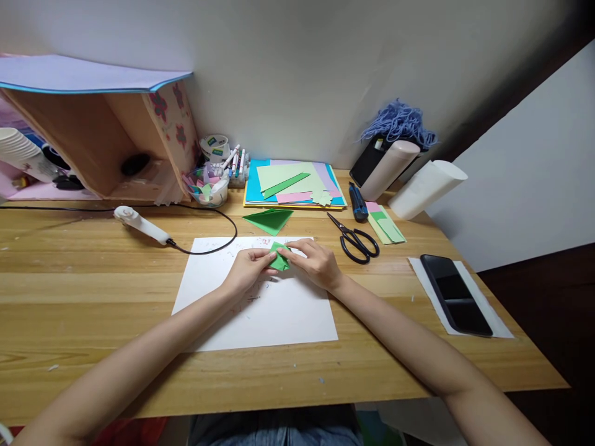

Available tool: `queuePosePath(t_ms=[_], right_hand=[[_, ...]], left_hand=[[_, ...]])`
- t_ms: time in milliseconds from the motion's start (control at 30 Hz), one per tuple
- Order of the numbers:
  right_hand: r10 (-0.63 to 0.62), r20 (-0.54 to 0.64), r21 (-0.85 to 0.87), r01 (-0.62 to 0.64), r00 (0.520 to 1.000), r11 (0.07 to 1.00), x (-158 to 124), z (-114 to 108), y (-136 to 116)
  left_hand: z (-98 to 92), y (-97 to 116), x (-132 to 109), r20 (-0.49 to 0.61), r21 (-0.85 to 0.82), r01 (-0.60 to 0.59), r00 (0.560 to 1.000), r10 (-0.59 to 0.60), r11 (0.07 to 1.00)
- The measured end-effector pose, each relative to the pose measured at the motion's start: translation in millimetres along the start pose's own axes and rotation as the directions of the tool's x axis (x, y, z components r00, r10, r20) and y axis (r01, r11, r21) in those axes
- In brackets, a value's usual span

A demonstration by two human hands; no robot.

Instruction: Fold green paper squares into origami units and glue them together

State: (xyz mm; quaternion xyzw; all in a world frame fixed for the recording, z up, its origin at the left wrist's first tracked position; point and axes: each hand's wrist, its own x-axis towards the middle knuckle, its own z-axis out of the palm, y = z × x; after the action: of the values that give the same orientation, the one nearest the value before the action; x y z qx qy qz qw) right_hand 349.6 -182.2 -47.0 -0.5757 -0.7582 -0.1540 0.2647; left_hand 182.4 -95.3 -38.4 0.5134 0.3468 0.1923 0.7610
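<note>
"What is seen nearest?"
"A white sheet (288,322), laid on the surface (116,297)."
"And the green paper (279,262)?"
"It is held over the sheet, the grip of left hand (253,265) and right hand (317,263) closed on it."
"Beyond?"
"Scissors (344,230) are placed rightward, then a triangle (270,220), then a paper stack (274,176)."

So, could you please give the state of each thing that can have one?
Green paper, folded, held
Green triangle, folded
Scissors, apparently closed
Phone, screen dark
Utility knife, blade unclear
White sheet, flat, marked
Box, open-fronted
Scrap tub, open
Left hand, holding paper
Right hand, holding paper
</note>
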Motion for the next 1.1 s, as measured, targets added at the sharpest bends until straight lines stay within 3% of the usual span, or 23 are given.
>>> queuePosePath(t_ms=[133,267,333,433,500,567,700,933,1100], right_hand=[[-0.025,-0.028,0.041,0.026,0.999,0.999,-1.4,2.9,2.3],[0.092,-0.032,0.327,-0.076,0.995,0.942,0.5,4.9,0.8],[0.233,0.042,0.54,-0.218,0.972,0.813,2.6,5.7,-0.7],[0.408,0.273,0.754,-0.457,0.871,0.472,5.7,8.2,-0.4],[0.419,0.405,0.786,-0.544,0.813,0.295,7.3,10.3,1.8],[0.398,0.47,0.785,-0.579,0.788,0.219,8.4,11.4,4.3],[0.399,0.509,0.777,-0.606,0.763,0.169,9.4,11.2,5.5],[0.396,0.474,0.776,-0.585,0.787,0.235,6.9,13.8,4.7],[0.392,0.471,0.78,-0.581,0.79,0.232,6.2,13.5,2.4]], left_hand=[[0.8,1.1,-0.5,-0.003,0.008,-0.008,1.0,0.008,1.0],[0.8,5.5,-1.3,-0.038,0.058,-0.035,0.999,0.037,0.998],[-0.7,6.8,-0.6,-0.042,0.107,-0.051,0.998,0.056,0.993],[-3.9,6.3,1.3,0.036,0.166,-0.102,0.995,0.097,0.981],[-5.4,5.4,2.1,0.088,0.196,-0.126,0.99,0.111,0.972],[-5.9,4.7,2.3,0.109,0.223,-0.141,0.987,0.119,0.965],[-5.6,4.4,2.1,0.127,0.258,-0.153,0.984,0.124,0.954],[-6.1,5.2,3.8,0.117,0.269,-0.144,0.986,0.116,0.952],[-6.9,3.7,3.0,0.129,0.281,-0.169,0.982,0.137,0.945]])
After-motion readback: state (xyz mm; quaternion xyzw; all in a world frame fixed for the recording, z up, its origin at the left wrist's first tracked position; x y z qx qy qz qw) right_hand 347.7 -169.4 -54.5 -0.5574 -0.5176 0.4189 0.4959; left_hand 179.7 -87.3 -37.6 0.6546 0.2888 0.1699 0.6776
